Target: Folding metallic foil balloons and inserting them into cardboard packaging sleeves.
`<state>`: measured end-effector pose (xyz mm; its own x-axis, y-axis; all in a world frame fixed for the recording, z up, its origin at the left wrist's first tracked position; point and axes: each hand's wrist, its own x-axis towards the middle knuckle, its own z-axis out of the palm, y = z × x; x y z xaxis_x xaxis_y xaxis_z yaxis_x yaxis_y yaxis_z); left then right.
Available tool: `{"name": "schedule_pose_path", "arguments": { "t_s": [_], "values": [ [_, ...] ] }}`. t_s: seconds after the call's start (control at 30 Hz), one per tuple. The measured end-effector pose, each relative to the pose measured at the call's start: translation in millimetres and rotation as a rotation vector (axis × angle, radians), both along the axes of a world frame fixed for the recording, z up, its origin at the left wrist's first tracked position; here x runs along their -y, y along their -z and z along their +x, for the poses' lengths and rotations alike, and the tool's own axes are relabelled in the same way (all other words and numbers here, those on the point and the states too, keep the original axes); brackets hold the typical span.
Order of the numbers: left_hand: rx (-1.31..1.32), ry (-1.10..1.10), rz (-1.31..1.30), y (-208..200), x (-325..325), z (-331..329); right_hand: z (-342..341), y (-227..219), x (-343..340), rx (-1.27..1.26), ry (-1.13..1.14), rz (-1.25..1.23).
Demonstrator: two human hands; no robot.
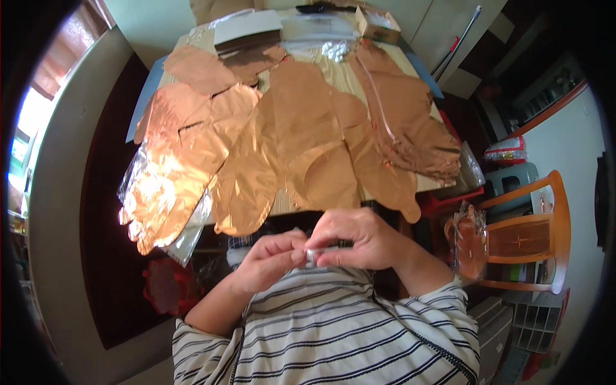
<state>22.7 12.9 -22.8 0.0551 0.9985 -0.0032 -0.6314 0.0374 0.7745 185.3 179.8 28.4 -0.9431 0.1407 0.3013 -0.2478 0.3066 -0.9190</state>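
Close to my body, just off the near edge of the table, my left hand (273, 256) and my right hand (356, 239) meet with their fingertips closed. Pinched between them is a small white piece (312, 255), too small and too covered by fingers to name its kind. Flat copper-coloured foil balloons lie overlapping across the table beyond my hands. The nearest are a middle balloon (321, 173) and a shiny left balloon (173, 154). Some foil edges hang over the table's near side.
On the table's far side are a white-topped box (248, 32), a small open carton (377, 25), clear plastic bags (319, 27) and a cluster of small white pieces (335, 51). A wooden chair (523, 234) stands at right. A red stool (168, 285) sits low at left.
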Motion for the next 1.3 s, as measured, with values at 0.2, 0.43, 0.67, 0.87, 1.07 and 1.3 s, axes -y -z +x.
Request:
{"name": "schedule_pose_path", "arguments": {
  "t_s": [0.2, 0.43, 0.67, 0.87, 1.07, 1.3],
  "values": [
    [-0.142, 0.072, 0.041, -13.9, -21.3, -6.7, 0.0, -23.7, -11.3, 0.197, -0.058, -0.104],
    [0.251, 0.047, -0.18, -8.7, -48.3, -9.8, -14.7, -29.0, -35.9, 0.247, 0.016, 0.013],
    [0.302, -0.163, -0.155, -11.5, -57.2, -33.4, -85.9, 4.5, -189.3, 0.355, 0.157, -0.366],
    [0.181, -0.165, -0.143, -4.5, -39.2, -37.6, -163.5, 54.1, -333.1, 0.507, 0.792, -0.164],
    [0.147, -0.232, -0.19, -3.7, -25.6, -41.5, -220.9, 83.2, -377.0, 0.593, 1.039, 0.098],
    [0.127, -0.191, -0.147, -10.6, -17.2, -39.7, -191.2, 80.3, -378.7, 0.355, 0.987, 0.046]
  ]
}}
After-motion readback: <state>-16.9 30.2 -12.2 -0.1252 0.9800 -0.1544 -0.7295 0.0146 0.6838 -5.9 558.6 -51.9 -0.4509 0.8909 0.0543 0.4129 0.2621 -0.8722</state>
